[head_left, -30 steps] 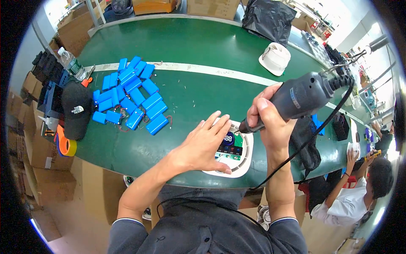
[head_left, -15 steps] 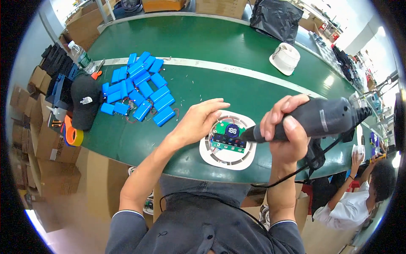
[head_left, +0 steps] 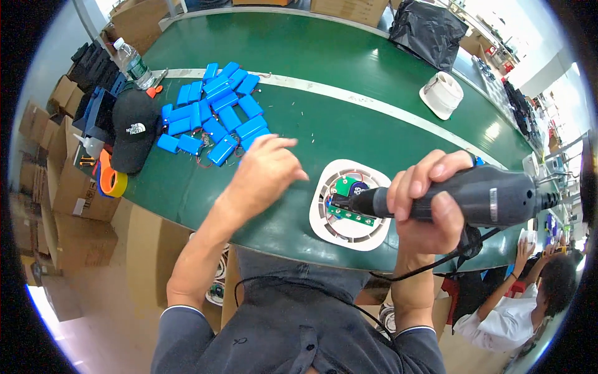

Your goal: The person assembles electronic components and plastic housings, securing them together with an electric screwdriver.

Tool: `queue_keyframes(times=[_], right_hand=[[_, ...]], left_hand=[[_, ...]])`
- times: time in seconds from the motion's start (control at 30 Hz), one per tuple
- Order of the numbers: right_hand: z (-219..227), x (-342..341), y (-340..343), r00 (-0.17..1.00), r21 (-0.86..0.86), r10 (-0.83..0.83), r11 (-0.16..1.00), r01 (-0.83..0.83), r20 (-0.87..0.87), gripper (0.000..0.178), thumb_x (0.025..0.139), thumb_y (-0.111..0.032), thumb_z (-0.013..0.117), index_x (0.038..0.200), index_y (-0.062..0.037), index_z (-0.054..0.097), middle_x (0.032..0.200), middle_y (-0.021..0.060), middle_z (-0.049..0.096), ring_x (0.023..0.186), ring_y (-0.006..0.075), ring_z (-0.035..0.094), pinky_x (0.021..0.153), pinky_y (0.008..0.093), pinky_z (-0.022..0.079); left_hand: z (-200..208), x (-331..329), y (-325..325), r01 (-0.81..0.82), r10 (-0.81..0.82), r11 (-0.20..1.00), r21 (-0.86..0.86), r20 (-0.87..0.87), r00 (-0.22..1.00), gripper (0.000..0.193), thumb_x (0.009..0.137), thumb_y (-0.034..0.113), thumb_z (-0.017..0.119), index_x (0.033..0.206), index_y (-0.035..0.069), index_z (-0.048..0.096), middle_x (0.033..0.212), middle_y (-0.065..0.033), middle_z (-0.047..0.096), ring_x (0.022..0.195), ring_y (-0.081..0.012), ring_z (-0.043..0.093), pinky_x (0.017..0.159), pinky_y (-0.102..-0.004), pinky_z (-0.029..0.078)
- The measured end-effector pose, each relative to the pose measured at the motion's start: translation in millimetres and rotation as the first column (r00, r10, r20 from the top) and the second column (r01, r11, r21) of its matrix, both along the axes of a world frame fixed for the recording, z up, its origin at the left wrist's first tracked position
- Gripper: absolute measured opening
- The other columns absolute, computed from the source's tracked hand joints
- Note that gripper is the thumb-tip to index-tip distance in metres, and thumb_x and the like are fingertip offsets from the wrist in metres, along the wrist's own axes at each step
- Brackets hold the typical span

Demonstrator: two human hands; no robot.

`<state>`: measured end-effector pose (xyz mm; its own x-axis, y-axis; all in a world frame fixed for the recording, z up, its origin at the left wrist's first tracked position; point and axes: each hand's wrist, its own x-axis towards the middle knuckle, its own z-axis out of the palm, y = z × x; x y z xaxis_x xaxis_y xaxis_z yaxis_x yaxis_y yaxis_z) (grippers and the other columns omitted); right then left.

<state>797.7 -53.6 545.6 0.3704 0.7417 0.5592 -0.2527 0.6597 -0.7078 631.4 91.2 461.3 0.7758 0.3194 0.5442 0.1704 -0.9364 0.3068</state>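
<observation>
My right hand (head_left: pixel 430 199) is wrapped around a black electric screwdriver (head_left: pixel 483 196), held almost level. Its nose reaches over the left part of a green circuit board (head_left: pixel 352 216), hiding much of it; whether the bit touches a screw cannot be made out. The board sits inside a round-cornered white plastic housing (head_left: pixel 349 240) lying on the bench. To the left of the housing, my left hand (head_left: pixel 265 171) hovers apart from it, thumb and index finger spread and nothing visible between them. Just beyond that hand lies a pile of blue battery packs (head_left: pixel 218 112) with thin wires.
Another white housing (head_left: pixel 442 95) stands at the far right of the green bench (head_left: pixel 311 56). At the left edge are a black cap (head_left: pixel 134 134), a water bottle (head_left: pixel 132 62) and tape rolls (head_left: pixel 113 181). A black cable (head_left: pixel 423 270) trails below the screwdriver. A co-worker (head_left: pixel 504 311) sits at right.
My left hand has left the housing's edge and moved left toward the battery packs. The screwdriver's nose has shifted from the board's right side to its left. The whole view has shifted slightly.
</observation>
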Motion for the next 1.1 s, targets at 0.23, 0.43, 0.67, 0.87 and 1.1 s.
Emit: queue_keyframes(times=[0.23,0.43,0.67,0.87,1.1], right_hand=[[-4,-24,-1,0.989,-0.195,-0.057,0.977,0.083,0.135,0.03,0.074,-0.018,0.063,0.091,-0.0045,0.042,0.072,0.0087,0.047,0.045,0.0149,0.045,0.044,0.0291,0.042],[-10,-23,2,0.995,-0.209,-0.055,0.975,0.072,0.086,0.028,0.074,-0.017,0.061,0.09,-0.0034,0.042,0.073,0.0096,0.047,0.045,0.0148,0.045,0.043,0.0286,0.042],[-15,-26,6,0.991,-0.197,-0.058,0.977,0.081,0.118,0.028,0.075,-0.016,0.06,0.09,-0.0028,0.041,0.072,0.0106,0.047,0.044,0.0149,0.045,0.043,0.028,0.042],[-18,-22,8,0.989,-0.247,-0.026,0.967,0.062,0.147,0.023,0.075,-0.011,0.06,0.087,-0.0032,0.041,0.067,0.0103,0.048,0.044,0.0148,0.045,0.041,0.0269,0.041],[-7,-33,25,0.926,-0.34,-0.015,0.928,0.153,0.377,0.015,0.075,-0.001,0.054,0.08,-0.003,0.041,0.06,0.0079,0.047,0.045,0.0138,0.046,0.042,0.0238,0.039]], left_hand=[[-31,-26,27,-0.485,0.506,0.86,0.159,-0.14,0.851,0.032,0.076,0.011,0.061,0.108,0.007,0.057,0.1,-0.0136,0.057,0.097,-0.0298,0.051,0.079,-0.0397,0.041],[-27,2,-21,0.045,0.006,0.814,-0.579,0.086,0.996,0.039,0.086,0.011,0.052,0.124,0.001,0.045,0.119,-0.0207,0.051,0.111,-0.0287,0.05,0.094,-0.0348,0.039],[-31,15,-42,0.067,-0.006,0.68,-0.73,0.086,0.996,0.041,0.088,0.011,0.048,0.127,0.0,0.042,0.119,-0.0213,0.052,0.109,-0.0318,0.053,0.091,-0.0361,0.041],[-38,22,-43,0.06,-0.032,0.69,-0.721,0.052,0.998,0.042,0.089,0.013,0.047,0.128,0.002,0.04,0.119,-0.0215,0.052,0.108,-0.0316,0.053,0.089,-0.0364,0.042],[-54,24,-41,0.105,0.023,0.736,-0.669,0.18,0.983,0.039,0.089,0.014,0.047,0.126,0.003,0.042,0.108,-0.0226,0.055,0.095,-0.0381,0.055,0.08,-0.0405,0.046]])
